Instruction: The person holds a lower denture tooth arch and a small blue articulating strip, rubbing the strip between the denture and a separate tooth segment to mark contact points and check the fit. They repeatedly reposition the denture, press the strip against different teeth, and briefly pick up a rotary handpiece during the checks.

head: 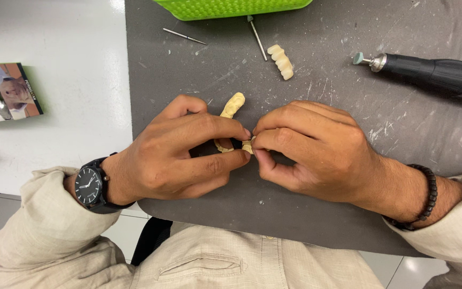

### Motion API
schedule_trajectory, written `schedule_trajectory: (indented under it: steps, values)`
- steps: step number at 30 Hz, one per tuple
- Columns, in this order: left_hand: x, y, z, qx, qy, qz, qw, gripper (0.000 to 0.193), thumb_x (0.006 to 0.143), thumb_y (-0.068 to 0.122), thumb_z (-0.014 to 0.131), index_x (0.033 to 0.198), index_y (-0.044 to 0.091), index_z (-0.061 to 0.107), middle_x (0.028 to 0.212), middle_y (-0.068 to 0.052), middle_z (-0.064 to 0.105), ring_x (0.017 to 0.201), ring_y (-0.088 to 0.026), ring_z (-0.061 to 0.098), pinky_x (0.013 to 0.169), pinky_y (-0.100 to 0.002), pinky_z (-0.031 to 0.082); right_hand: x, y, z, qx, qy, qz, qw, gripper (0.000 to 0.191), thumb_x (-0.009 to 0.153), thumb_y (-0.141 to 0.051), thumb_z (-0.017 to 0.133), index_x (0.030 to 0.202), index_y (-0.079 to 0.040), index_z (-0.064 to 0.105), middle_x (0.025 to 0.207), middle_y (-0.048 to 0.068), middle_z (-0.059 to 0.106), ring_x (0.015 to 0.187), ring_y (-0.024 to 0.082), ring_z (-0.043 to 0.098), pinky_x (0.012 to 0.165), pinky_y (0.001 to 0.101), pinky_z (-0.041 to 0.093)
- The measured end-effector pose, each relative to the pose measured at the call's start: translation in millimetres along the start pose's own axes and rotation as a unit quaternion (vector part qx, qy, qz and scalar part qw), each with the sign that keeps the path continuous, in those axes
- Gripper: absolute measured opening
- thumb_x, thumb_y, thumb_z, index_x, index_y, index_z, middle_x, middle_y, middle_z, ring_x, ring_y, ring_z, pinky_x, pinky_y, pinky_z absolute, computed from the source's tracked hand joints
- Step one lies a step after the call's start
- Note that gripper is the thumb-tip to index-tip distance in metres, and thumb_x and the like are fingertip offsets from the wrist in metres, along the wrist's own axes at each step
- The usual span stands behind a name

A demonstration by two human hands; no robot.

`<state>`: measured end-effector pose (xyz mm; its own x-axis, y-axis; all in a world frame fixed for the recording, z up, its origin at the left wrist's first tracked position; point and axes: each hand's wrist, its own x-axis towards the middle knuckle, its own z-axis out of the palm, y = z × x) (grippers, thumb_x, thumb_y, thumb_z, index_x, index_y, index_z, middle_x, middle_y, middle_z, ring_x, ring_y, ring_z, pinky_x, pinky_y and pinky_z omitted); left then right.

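My left hand (180,152) and my right hand (308,150) meet over a dark grey mat (348,107), both pinching a small cream-coloured dental piece (248,145) between fingertips. A curved cream dental arch (231,107) pokes out above my left fingers; whether it joins the pinched piece is hidden. My left wrist carries a black watch (89,185), my right wrist a dark bead bracelet (428,197).
A cream row of teeth (281,61) lies at the mat's top centre. Two thin metal burs (184,36) (258,37) rest near a green tray (231,7). A black rotary handpiece (434,72) lies at right. A small packet (6,91) sits on the white table at left.
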<state>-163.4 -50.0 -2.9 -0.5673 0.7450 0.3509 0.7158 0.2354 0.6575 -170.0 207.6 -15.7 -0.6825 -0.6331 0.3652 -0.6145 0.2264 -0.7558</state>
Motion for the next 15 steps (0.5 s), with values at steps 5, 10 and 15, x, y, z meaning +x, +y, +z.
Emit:
schedule_trajectory:
  steps: [5,10,15]
  values:
    - [0.1,-0.7,3.6,-0.002,0.006,-0.01,1.0,0.026,0.09,0.006,0.086,0.113,0.007,0.075,0.121,-0.012,0.07,0.101,-0.017,0.069,0.086,-0.036,0.046,-0.2,0.9,-0.3,-0.002,-0.001,0.0,1.0,0.024,0.081,0.002,0.085,0.093,-0.004,0.065,0.097,0.007,0.069,0.081,0.02,0.07,0.069,0.0302,0.058]
    - [0.5,-1.5,4.8,0.004,0.005,-0.008,1.0,0.025,0.089,0.005,0.086,0.111,0.006,0.075,0.12,-0.012,0.071,0.101,-0.017,0.07,0.085,-0.035,0.046,-1.1,2.4,-1.0,-0.001,-0.007,-0.002,1.0,0.025,0.081,0.001,0.085,0.094,-0.004,0.065,0.097,0.007,0.069,0.081,0.02,0.07,0.07,0.0305,0.058]
    - [2.8,-3.9,6.0,0.007,0.001,0.005,1.0,0.025,0.089,0.005,0.087,0.111,0.005,0.075,0.119,-0.013,0.07,0.1,-0.018,0.069,0.084,-0.035,0.047,-2.9,4.8,-2.1,0.003,-0.009,-0.003,1.0,0.025,0.082,0.001,0.085,0.095,-0.004,0.065,0.097,0.007,0.069,0.082,0.02,0.07,0.07,0.0305,0.058]
